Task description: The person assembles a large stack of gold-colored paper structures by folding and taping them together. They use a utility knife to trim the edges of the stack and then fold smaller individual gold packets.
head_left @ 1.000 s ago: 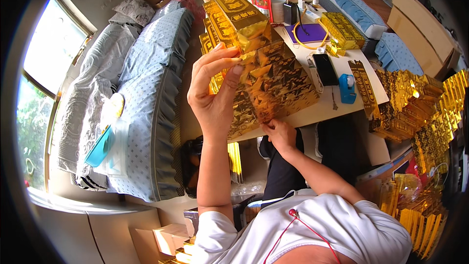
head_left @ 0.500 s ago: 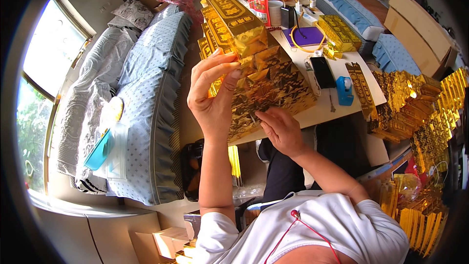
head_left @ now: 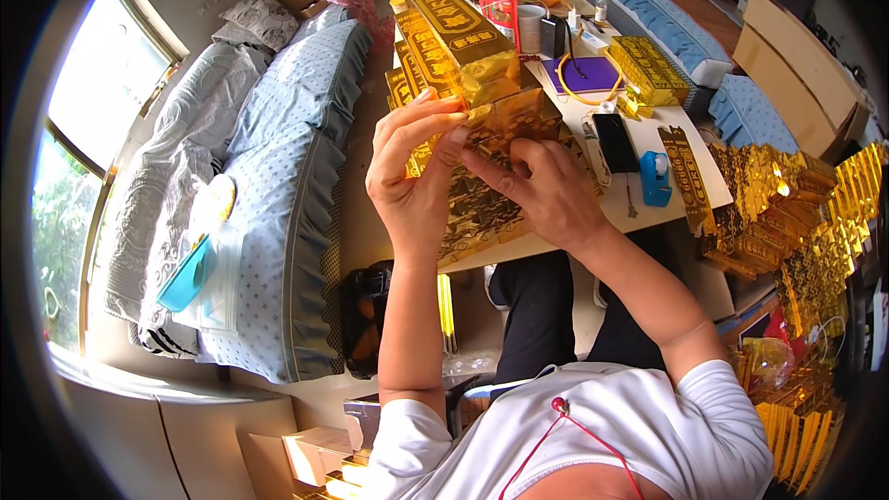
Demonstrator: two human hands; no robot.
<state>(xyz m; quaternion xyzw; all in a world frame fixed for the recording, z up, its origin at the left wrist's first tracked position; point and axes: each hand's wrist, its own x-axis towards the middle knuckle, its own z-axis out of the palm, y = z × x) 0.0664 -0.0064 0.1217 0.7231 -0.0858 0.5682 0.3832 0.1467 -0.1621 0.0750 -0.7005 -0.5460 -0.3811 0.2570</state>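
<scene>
Both hands are up on the gold, right in the middle of the frame! The left hand (head_left: 414,167) has thumb and fingertips pinched on the lower front edge of a stack of gold-foil boxes (head_left: 463,32), which stands at upper centre on the white table (head_left: 651,134). In comes the right hand (head_left: 553,183) from the lower right, forefinger stretched right beside the left thumb, its other fingers curled; from here I can't tell whether it grips any foil.

Right of centre there's a black phone (head_left: 616,142), and just beside it a blue tape dispenser (head_left: 656,181), then a flat gold strip (head_left: 684,179). Above them, a purple notebook (head_left: 579,76) under a yellow cord, with another gold box (head_left: 650,70) near. Far right, folded gold foil (head_left: 769,199) piles high; at left, a turquoise tray (head_left: 183,276) tilts on the blue sofa (head_left: 278,143).
</scene>
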